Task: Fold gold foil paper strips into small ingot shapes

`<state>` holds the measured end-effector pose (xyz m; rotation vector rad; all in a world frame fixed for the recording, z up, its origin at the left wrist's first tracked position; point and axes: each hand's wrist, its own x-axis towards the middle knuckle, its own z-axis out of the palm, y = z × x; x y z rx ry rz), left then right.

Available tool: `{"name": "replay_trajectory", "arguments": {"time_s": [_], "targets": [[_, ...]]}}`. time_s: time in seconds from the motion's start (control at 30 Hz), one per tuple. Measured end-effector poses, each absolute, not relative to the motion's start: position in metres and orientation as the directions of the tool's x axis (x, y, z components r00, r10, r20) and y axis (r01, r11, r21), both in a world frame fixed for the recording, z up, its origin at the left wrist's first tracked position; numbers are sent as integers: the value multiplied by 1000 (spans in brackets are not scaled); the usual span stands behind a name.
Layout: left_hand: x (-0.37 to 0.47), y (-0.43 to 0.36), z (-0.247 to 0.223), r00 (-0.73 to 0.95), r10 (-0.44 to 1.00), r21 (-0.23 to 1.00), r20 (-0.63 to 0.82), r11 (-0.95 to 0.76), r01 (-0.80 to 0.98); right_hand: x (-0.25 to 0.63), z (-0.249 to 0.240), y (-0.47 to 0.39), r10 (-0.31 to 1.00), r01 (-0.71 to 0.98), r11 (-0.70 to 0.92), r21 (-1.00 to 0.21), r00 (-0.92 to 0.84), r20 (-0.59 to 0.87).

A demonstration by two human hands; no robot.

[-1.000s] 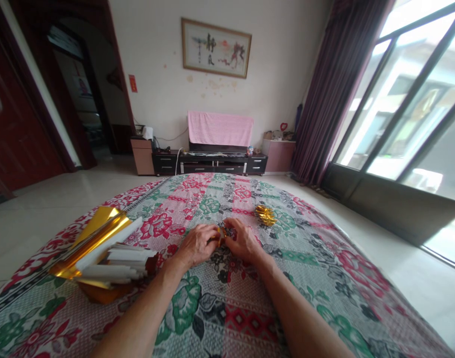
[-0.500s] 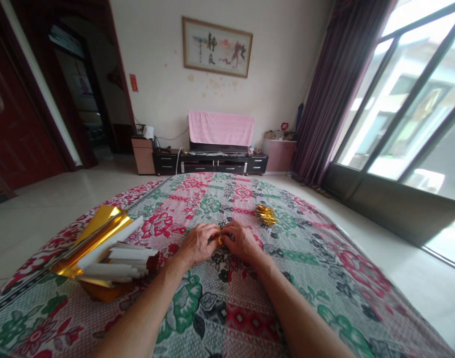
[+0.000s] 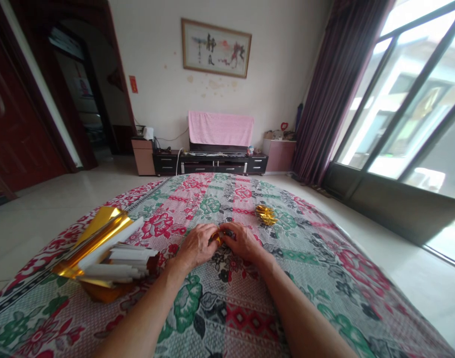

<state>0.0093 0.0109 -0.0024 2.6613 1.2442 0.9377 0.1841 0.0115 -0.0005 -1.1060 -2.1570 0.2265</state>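
My left hand (image 3: pixel 198 243) and my right hand (image 3: pixel 242 241) meet over the middle of the table, their fingertips pinched round a small piece of gold foil paper (image 3: pixel 217 239). Most of that piece is hidden by the fingers. Beyond my right hand lies a small cluster of folded gold foil paper (image 3: pixel 265 215). Left of my left hand, a pile of gold foil sheets (image 3: pixel 104 221) rests on the cloth, with white-backed folded or rolled strips (image 3: pixel 128 256) on top.
A flowered cloth (image 3: pixel 302 288) covers the round table. Past its far edge stand a low black cabinet (image 3: pixel 167 163) and a pink towel (image 3: pixel 222 127) draped over something. Glass doors (image 3: pixel 399 114) and a purple curtain (image 3: pixel 335 89) are on the right.
My fingers have shifted slightly round the gold foil piece, and it sits a little further left between them. The pile and the cluster have stayed put.
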Motion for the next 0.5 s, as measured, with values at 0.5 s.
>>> {"name": "replay_trajectory", "arguments": {"time_s": [0.5], "targets": [[10,13,-5,443,758,368,478,-631,683,177,-4,14,764,690,619,-376,-419,490]]}}
